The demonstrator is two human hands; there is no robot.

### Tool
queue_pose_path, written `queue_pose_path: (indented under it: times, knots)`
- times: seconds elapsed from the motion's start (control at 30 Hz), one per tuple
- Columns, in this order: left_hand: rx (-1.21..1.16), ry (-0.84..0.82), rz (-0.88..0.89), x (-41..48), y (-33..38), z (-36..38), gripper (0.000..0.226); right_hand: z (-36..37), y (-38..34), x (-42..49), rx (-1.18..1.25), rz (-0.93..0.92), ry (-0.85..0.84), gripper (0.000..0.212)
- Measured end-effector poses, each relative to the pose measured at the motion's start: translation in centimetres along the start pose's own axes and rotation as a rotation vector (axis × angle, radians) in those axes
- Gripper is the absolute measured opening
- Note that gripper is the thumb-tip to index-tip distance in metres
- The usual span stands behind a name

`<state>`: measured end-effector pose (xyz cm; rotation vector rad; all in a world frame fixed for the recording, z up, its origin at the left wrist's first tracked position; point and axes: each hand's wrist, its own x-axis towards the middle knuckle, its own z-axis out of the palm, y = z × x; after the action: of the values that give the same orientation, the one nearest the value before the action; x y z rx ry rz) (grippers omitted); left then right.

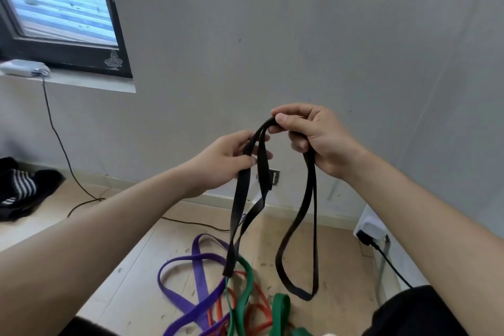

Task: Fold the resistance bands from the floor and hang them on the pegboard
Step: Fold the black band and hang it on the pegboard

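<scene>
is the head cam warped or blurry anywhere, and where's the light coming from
Head view: wide-angle warp tilts the window and stretches both forearms toward the corners; soft daylight, likely from that window, with no glare or hard shadows; the black band, left hand and right hand are sharp, the frame edges slightly soft.

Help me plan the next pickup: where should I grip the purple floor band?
Probably pinch the purple flat rubber band at its far loop, from above: it lies bare there, while its near part tangles with the green rubber band and orange rubber band.
</scene>
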<state>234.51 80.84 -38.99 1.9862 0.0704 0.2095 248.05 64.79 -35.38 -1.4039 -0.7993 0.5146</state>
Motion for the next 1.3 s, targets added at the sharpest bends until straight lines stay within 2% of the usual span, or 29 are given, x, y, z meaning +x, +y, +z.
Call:
queue_pose_path:
  times: [0.2, 0.33, 0.43, 0.63, 0.77, 0.9, 0.97, 1.03, 1.13, 1.3]
  knots:
    - [-0.074, 0.056, 0.023, 0.3, 0.2, 0.6, 0.039, -0.7, -0.1, 0.3, 0.167, 0.059, 0.014, 0.011]
    - [-0.294, 0.059, 0.009, 0.3, 0.4, 0.2, 0.035, -1.9, 0.2, 0.6, 0.199, 0.059, 0.057, 0.011]
    - [-0.229, 0.071, 0.024, 0.1, 0.2, -0.2, 0.040, -2.8, 0.4, 0.6, 0.204, 0.055, 0.070, 0.013]
    - [-0.184, 0.189, -0.002, 0.3, -0.2, -1.5, 0.022, -4.7, 0.7, 0.6, 0.167, 0.039, 0.062, 0.017]
    - [-0.281, 0.278, 0.023, 0.3, 0.0, -1.8, 0.018, -5.7, 1.4, 0.1, 0.057, 0.119, -0.077, 0.035]
    - [-0.326, 0.283, 0.052, 0.4, 0.3, -1.8, 0.018, -4.4, 1.8, -0.5, -0.228, 0.256, -0.305, 0.049]
    - [-0.294, 0.238, 0.071, 0.4, 0.4, -1.3, 0.018, -2.5, 1.8, -0.8, -0.289, 0.213, -0.387, 0.052]
    - [-0.270, 0.197, 0.085, 0.4, 0.5, -0.7, 0.019, -0.3, 1.8, -0.9, -0.233, 0.109, -0.388, 0.052]
    - [-0.285, 0.173, 0.091, 0.6, 0.7, -0.4, 0.019, 1.4, 1.7, -0.5, -0.161, -0.009, -0.298, 0.044]
    - [-0.266, 0.130, 0.051, 0.4, 0.7, -1.1, 0.022, 1.2, 1.0, -0.2, -0.153, -0.051, -0.173, 0.023]
